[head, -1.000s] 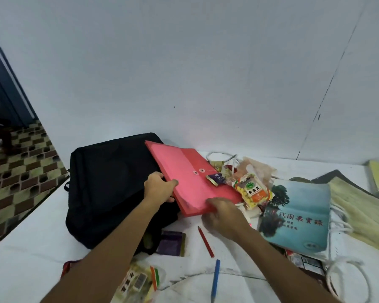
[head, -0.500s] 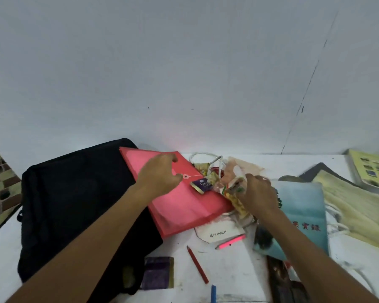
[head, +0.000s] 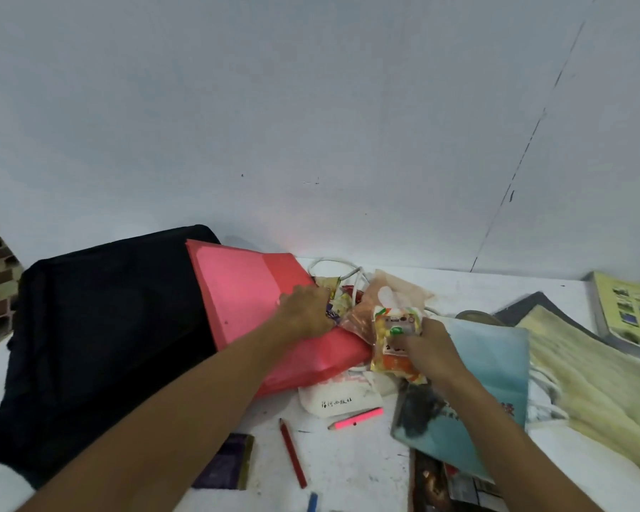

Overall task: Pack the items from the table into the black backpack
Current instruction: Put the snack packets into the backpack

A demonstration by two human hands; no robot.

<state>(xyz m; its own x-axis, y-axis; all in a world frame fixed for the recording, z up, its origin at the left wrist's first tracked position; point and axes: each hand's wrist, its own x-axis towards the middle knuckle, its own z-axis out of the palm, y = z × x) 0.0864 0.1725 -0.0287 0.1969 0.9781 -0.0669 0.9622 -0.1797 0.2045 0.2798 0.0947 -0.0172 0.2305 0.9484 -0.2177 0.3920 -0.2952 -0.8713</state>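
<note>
Black fabric backpack (head: pixel 100 338): lies at the left of the white counter (head: pixel 351 463). Flat red plastic document envelope (head: pixel 248 308): leans on the backpack's right edge. Left hand (head: pixel 305 312): rests at the envelope's right edge among small wrappers; grip not discernible. Right hand (head: pixel 427 349): grips a yellow-and-orange snack packet (head: pixel 394 339), just beside the envelope. Red pencil (head: pixel 292 452), pink pencil (head: pixel 355 418), pale blue paperback book (head: pixel 496 371): on the counter nearby.

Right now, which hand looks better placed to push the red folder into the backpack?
Left. The left hand rests on the red folder, which leans at the black backpack. The right hand grips a snack packet.
</note>
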